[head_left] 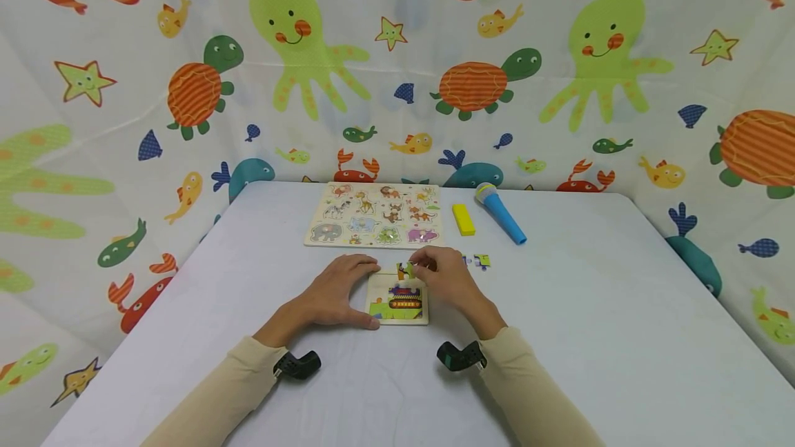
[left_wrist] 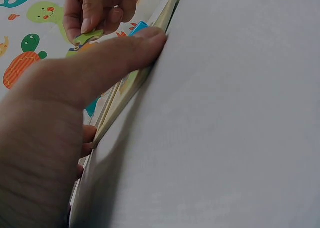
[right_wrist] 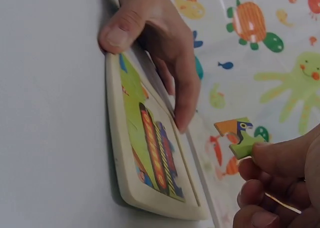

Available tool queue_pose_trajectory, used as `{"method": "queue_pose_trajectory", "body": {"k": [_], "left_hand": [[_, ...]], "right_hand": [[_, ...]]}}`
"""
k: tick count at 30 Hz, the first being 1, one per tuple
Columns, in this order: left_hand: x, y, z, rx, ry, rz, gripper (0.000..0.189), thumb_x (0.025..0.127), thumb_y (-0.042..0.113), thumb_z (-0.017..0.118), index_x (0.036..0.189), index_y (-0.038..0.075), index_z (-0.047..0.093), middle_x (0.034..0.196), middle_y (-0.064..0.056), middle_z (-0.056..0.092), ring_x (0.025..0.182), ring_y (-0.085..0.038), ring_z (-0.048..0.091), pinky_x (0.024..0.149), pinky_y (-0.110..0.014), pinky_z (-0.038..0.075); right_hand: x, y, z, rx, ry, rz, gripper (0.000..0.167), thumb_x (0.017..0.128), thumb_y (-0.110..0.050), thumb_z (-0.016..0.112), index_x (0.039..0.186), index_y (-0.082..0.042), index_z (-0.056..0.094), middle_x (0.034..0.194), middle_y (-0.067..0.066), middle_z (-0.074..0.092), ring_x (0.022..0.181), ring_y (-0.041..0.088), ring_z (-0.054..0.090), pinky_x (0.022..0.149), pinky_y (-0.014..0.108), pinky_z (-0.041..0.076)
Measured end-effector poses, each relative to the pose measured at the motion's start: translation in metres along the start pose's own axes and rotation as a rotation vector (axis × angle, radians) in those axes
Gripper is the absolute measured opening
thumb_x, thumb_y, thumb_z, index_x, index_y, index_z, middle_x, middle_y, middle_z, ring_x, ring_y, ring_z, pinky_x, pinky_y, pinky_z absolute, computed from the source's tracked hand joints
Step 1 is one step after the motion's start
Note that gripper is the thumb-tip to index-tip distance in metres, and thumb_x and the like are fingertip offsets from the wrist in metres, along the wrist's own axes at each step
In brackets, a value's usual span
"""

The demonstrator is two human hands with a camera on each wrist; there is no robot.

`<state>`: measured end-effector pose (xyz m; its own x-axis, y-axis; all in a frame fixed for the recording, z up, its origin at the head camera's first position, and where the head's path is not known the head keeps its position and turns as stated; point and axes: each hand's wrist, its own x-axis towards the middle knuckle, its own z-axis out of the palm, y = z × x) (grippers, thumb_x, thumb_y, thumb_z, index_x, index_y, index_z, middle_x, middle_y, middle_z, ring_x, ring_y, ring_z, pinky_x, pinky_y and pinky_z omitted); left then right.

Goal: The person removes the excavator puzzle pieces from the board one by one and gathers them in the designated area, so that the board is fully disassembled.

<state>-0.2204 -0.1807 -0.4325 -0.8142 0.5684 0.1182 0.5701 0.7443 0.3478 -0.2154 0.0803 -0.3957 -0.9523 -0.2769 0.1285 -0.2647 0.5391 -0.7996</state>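
Wooden tray (head_left: 400, 322): left hand (head_left: 338, 288) grips left end; right hand (head_left: 444, 277) pinches puzzle piece (head_left: 404, 270) above far edge. Worktop (head_left: 385, 385) spreads wide off tray's near edge.

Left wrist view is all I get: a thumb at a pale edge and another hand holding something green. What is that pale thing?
Observer: A partly filled puzzle; the head view shows what looks like a vehicle's track pictured on it.

Visitor: Neat! Are any spare bits lying about?

Observer: Yes, the head view shows a loose piece on the table, to the right of the right hand.

Visitor: And what else is out past the puzzle?

Observer: A yellow block, lying just to the right of a larger board with animals.
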Motion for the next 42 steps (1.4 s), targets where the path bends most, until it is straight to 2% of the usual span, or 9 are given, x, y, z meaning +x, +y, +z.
{"method": "queue_pose_trajectory", "body": {"k": [12, 18, 27, 42], "left_hand": [[0.000, 0.000, 0.000, 0.010, -0.013, -0.012, 0.104, 0.066, 0.077, 0.075, 0.148, 0.018, 0.051, 0.153, 0.000, 0.044, 0.146, -0.026, 0.034, 0.121, -0.050, 0.026], [-0.001, 0.002, -0.001, 0.008, -0.005, -0.008, 0.104, 0.066, 0.077, 0.075, 0.147, 0.017, 0.052, 0.153, -0.001, 0.045, 0.145, -0.028, 0.035, 0.121, -0.052, 0.027], [0.000, 0.001, -0.001, 0.000, -0.005, -0.011, 0.104, 0.065, 0.076, 0.076, 0.147, 0.018, 0.052, 0.153, 0.000, 0.045, 0.146, -0.026, 0.034, 0.122, -0.050, 0.026], [0.000, -0.001, 0.001, 0.006, -0.012, -0.019, 0.105, 0.065, 0.078, 0.075, 0.149, 0.019, 0.051, 0.154, 0.000, 0.044, 0.146, -0.027, 0.033, 0.122, -0.051, 0.026]], "right_hand": [[0.005, 0.016, -0.014, 0.038, 0.049, 0.053, 0.013, 0.094, -0.011, 0.072, 0.107, -0.010, 0.072, 0.081, 0.004, 0.065, 0.069, 0.021, 0.059, 0.062, 0.029, 0.051], [0.006, 0.024, -0.019, 0.061, 0.053, 0.112, 0.016, 0.094, -0.013, 0.072, 0.110, -0.010, 0.072, 0.081, 0.006, 0.065, 0.068, 0.022, 0.058, 0.062, 0.028, 0.049], [0.007, 0.032, -0.025, 0.078, 0.056, 0.147, 0.016, 0.093, -0.010, 0.071, 0.109, -0.005, 0.071, 0.076, 0.008, 0.061, 0.063, 0.020, 0.054, 0.056, 0.025, 0.045], [0.007, 0.044, -0.023, 0.056, 0.058, 0.207, 0.014, 0.094, -0.011, 0.070, 0.107, -0.006, 0.071, 0.067, 0.007, 0.058, 0.055, 0.019, 0.051, 0.051, 0.025, 0.042]]}}
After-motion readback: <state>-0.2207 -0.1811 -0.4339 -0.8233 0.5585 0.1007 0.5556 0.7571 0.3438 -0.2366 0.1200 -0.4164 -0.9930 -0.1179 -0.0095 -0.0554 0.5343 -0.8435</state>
